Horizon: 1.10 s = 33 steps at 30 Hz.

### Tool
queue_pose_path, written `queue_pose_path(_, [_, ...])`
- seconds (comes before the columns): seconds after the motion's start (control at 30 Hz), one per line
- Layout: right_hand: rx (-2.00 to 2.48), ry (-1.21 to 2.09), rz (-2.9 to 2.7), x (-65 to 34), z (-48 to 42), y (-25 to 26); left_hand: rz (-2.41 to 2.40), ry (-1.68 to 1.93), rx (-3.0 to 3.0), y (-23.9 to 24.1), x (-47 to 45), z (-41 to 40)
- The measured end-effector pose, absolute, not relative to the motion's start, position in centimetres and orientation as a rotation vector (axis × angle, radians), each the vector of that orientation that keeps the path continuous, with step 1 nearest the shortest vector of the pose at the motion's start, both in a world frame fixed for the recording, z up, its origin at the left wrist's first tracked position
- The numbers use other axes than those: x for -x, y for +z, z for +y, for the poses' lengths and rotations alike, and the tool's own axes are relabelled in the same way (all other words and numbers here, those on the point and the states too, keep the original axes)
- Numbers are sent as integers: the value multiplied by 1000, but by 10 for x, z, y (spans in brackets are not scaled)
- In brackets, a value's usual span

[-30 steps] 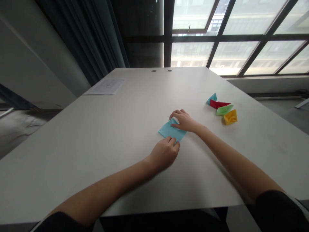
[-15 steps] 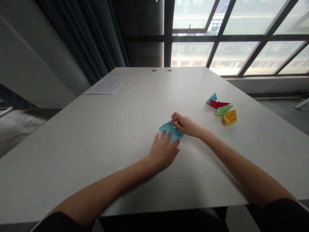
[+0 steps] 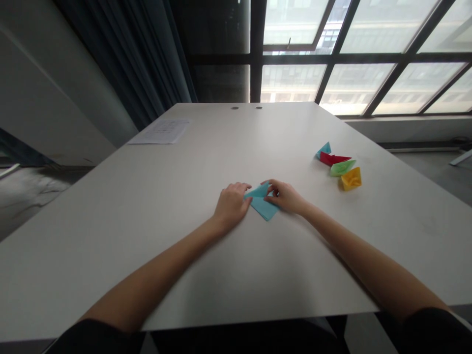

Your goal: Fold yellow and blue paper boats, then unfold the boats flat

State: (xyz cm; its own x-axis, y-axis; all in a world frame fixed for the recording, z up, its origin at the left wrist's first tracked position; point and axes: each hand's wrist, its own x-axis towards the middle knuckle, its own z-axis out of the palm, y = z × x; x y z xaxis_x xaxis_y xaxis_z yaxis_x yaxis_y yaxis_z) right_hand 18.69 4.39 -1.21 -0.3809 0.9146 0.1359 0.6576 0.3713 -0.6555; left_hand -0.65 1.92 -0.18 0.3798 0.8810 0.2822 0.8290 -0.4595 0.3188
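A light blue sheet of paper [image 3: 263,206], partly folded, lies flat on the white table [image 3: 147,206] near its middle. My left hand [image 3: 231,202] rests on the paper's left corner with its fingers curled over the edge. My right hand [image 3: 284,195] pinches the paper's upper right part between thumb and fingers. Both hands hide part of the sheet, and only a triangle of blue shows between them.
Several small folded paper boats stand to the right: teal [image 3: 324,149], red [image 3: 334,158], green [image 3: 342,167] and yellow [image 3: 351,178]. A printed white sheet [image 3: 162,132] lies at the far left. Dark curtains and a large window stand behind the table.
My left hand has moved from the paper's near edge up to its left corner. My right hand shifted slightly nearer and folded the paper, which now shows a smaller, more triangular shape.
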Motion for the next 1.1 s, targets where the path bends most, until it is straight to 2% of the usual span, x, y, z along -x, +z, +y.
queue_pose_path(0.13, [1356, 620, -2222, -186, 43, -14, 1399, 620, -2482, -9, 19, 40])
queue_pose_path(0.4, [1014, 421, -2526, -193, 41, -15, 1102, 485, -2706, -13, 25, 46])
queue_pose_path(0.63, [944, 124, -2745, -189, 23, -5, 1116, -26, -3022, 4, 20, 26])
queue_pose_path(0.73, [972, 42, -2744, -188, 14, -6, 1183, -118, -3035, 7, 15, 13])
queue_pose_path(0.93, [929, 1, -2763, -190, 9, -13, 1269, -138, -3037, 3, 12, 7])
queue_pose_path(1.1, [812, 98, -2750, -190, 9, -17, 1295, -98, -3016, -2, 13, 11])
